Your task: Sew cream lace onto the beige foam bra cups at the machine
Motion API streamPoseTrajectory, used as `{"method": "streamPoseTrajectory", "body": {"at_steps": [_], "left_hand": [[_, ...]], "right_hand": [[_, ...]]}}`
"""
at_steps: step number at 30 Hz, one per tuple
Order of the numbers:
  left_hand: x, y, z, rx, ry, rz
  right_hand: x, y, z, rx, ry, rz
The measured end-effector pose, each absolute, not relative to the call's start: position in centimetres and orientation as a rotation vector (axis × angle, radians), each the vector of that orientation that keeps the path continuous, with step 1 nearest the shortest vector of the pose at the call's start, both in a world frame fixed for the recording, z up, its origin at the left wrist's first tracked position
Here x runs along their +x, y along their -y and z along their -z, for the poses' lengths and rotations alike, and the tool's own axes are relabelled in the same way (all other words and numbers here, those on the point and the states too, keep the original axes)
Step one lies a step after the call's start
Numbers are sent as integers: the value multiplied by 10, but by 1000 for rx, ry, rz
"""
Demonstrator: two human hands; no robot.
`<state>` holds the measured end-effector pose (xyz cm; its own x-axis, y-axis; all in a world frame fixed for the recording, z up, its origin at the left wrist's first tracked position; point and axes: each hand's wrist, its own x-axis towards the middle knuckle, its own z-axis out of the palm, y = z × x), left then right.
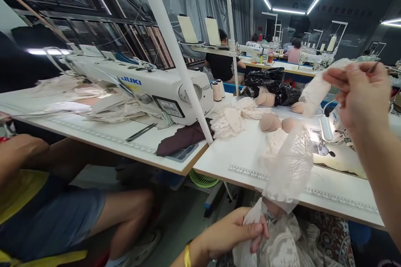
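A sheer white lace piece [291,167] stretches slantwise between my two hands, in front of the right table. Low in the view, my left hand [233,231] grips its lower end between thumb and fingers. My right hand [363,96], raised at the upper right, pinches the upper end. A small dark tip shows by its fingers, too little to name. More patterned lace [282,242] hangs in a bunch below the table edge, beside my left hand. Behind the stretched piece, a lit sewing machine [327,129] stands partly hidden by my right arm.
Beige moulded cups [271,122], lace pieces [230,121] and a black plastic bag [272,85] lie on the right table. To the left stands a JUKI sewing machine [140,83] with dark cloth [184,137] and tweezers [140,132]. A co-worker's leg [131,208] is at lower left.
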<state>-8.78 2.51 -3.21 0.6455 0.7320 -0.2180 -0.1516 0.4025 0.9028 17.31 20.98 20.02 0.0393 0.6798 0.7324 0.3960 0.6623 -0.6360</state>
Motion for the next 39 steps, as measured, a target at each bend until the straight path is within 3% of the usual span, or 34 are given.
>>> {"method": "streamPoseTrajectory", "body": {"at_steps": [3, 6, 9, 15, 24, 39], "left_hand": [[-85, -26, 32, 981, -685, -693], [-82, -29, 29, 962, -700, -731], [-81, -30, 29, 937, -709, -726], [-81, -26, 33, 863, -608, -706], [-78, -21, 25, 768, -546, -690], [-79, -20, 26, 777, -547, -640]], "right_hand": [[154, -218, -171, -1097, 1514, -404], [143, -192, -131, -1357, 1776, -482], [143, -143, -94, -1350, 2165, -535], [146, -74, -44, -866, 2605, -44], [136, -76, -17, -668, 2550, 290], [130, -71, -9, -689, 2523, 155]]}}
